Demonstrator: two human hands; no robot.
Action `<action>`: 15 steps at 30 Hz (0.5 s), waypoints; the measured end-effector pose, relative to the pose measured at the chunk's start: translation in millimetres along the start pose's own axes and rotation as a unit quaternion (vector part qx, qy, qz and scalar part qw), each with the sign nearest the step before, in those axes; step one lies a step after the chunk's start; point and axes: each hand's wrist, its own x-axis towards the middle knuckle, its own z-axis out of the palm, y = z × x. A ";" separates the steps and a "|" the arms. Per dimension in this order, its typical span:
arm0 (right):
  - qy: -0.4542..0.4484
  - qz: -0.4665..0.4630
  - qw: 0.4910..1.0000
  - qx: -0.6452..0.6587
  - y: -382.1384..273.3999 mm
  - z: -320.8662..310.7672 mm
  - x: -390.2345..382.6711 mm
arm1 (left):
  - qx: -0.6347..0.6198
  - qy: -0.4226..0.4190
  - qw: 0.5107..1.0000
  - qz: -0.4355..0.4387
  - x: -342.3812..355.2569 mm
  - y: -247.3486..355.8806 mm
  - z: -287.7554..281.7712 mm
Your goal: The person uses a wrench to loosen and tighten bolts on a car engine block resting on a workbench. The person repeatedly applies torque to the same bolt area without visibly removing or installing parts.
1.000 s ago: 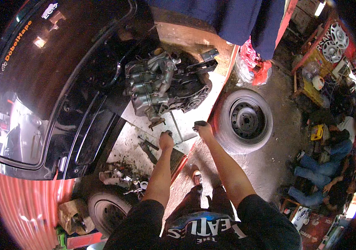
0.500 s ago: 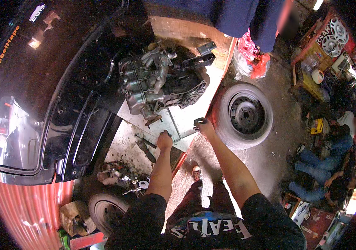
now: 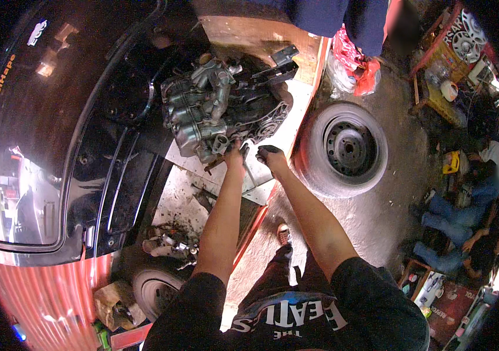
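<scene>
A metal engine [image 3: 194, 114], with a cast manifold on top, lies on a white, stained board [image 3: 188, 167]. My left hand [image 3: 235, 155] reaches to its near end, beside a round pipe opening [image 3: 220, 143]. The fingers blend with dark parts there, so their grip is hard to read. Just to the right, my right hand [image 3: 270, 157] is held over the board with its darkened fingers curled together. Whatever it may hold is too small to name. A dark tool-like piece [image 3: 204, 200] lies on the board by my left forearm.
A wheel with a tyre [image 3: 349, 149] lies flat on the floor at right. A black vehicle panel with a window [image 3: 33, 152] fills the left. Small metal parts [image 3: 170, 245] lie at the near left, above another wheel [image 3: 157, 289]. People in jeans [image 3: 454, 216] are at far right.
Both hands have moved away from me toward the engine. My left hand has come up to its near end, and my right hand has shifted left, closer to the left one.
</scene>
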 end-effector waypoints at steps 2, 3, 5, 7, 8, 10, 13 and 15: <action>-0.014 -0.001 1.000 0.016 -5.8 8.0 -0.2 | -0.065 -0.056 0.996 0.013 11.2 -6.0 -4.2; -0.013 0.004 1.000 0.027 -8.7 10.9 0.1 | -0.061 -0.053 0.997 0.018 19.8 -7.9 -5.0; -0.011 0.006 0.999 0.034 -13.2 14.2 0.2 | -0.052 -0.041 0.997 0.026 36.6 -13.6 -8.1; 0.007 0.009 1.000 0.019 -16.6 15.4 1.3 | -0.028 0.003 1.000 0.007 51.4 -18.4 -10.3; -0.007 0.002 0.999 0.035 -17.9 15.8 2.5 | -0.044 -0.022 0.998 0.050 56.5 -20.3 -11.0; 0.016 0.018 0.999 0.037 -19.0 15.8 5.0 | -0.048 -0.016 0.996 0.079 60.4 -23.9 -9.2; 0.014 -0.012 1.000 0.014 -18.7 16.9 10.0 | 0.071 0.088 0.990 0.087 48.1 -21.8 -3.1; 0.007 -0.019 0.999 0.044 -18.3 19.0 14.6 | 0.111 0.074 0.979 0.154 29.4 -14.2 1.5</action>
